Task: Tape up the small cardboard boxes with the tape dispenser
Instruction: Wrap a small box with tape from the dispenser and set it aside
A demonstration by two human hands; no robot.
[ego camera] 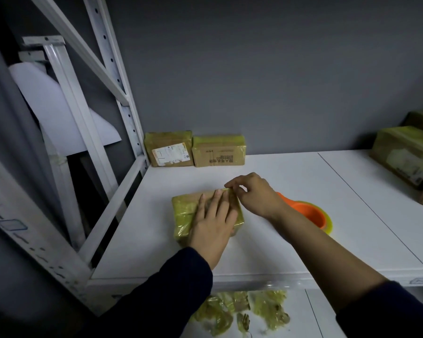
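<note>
The left hand (211,225) is pressing flat on the small box (183,209) on the white shelf (303,181) — the right hand (255,195) is pinching the tape (230,190) at its far edge. Pulling tight, then rubbing flat, looks best.

The left hand (211,225) lies flat, palm down, with straight fingers pressing on the small box (183,211); its arm wears a dark sleeve. The right hand (257,195) reaches in from the right on a bare forearm, and its thumb and forefinger pinch the tape (230,190) just beside the left fingertips.
</note>
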